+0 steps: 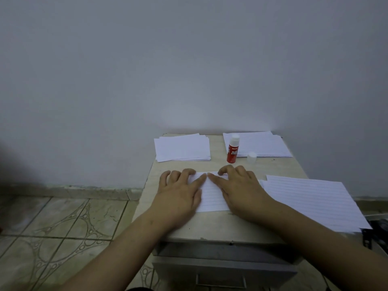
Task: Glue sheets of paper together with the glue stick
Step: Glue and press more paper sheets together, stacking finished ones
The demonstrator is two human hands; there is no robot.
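A lined sheet of paper [212,195] lies flat in the middle of the small table [212,225]. My left hand [180,192] rests palm down on its left part and my right hand [239,190] on its right part, fingers spread, the index fingertips almost touching near the sheet's far edge. Neither hand grips anything. A red glue stick [232,149] stands upright and uncapped behind the hands. Its clear cap [251,157] stands on the table just to its right.
A stack of white sheets [182,147] lies at the back left, another stack [260,144] at the back right. A pile of lined sheets [315,201] overhangs the right edge. A wall stands behind the table; a drawer front [222,271] shows below; tiled floor lies to the left.
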